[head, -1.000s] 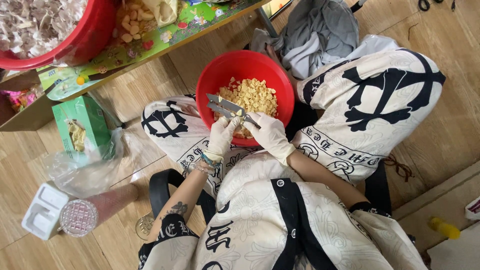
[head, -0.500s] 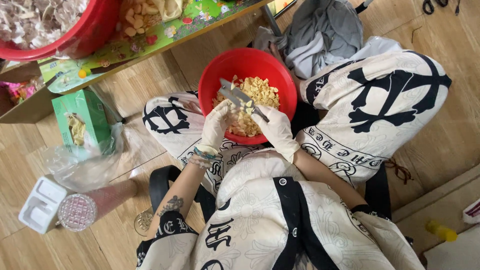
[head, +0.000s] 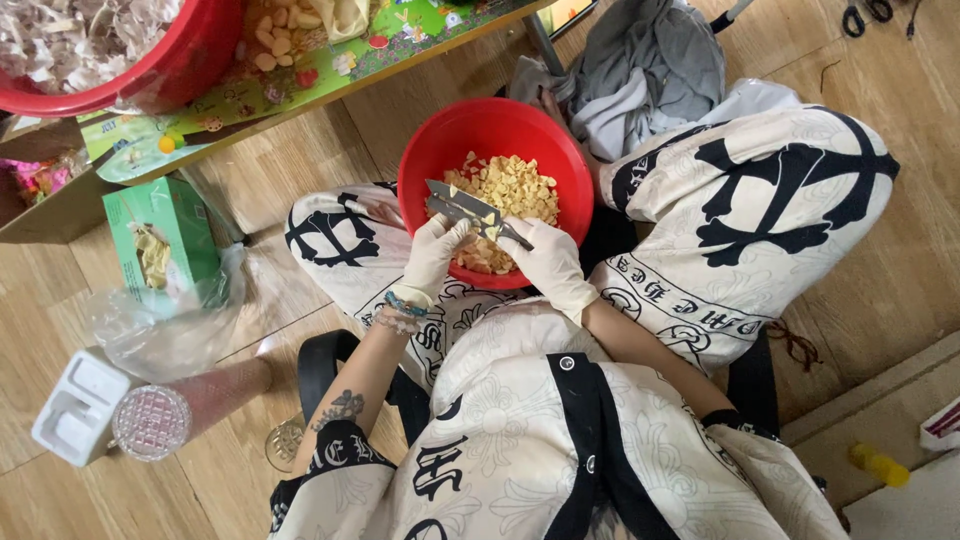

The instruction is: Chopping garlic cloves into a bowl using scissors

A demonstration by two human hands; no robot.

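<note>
Light wood floor w/ low table top left.

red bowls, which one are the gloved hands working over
The smaller red bowl between the person's knees, holding pale yellow pieces. Both gloved hands hold a knife over it. The larger red bowl sits on the low table, top left.

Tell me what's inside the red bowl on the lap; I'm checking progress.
The red bowl holds a heap of pale yellow peeled cloves. The gloved left hand, right hand and knife cover its near part.
</note>
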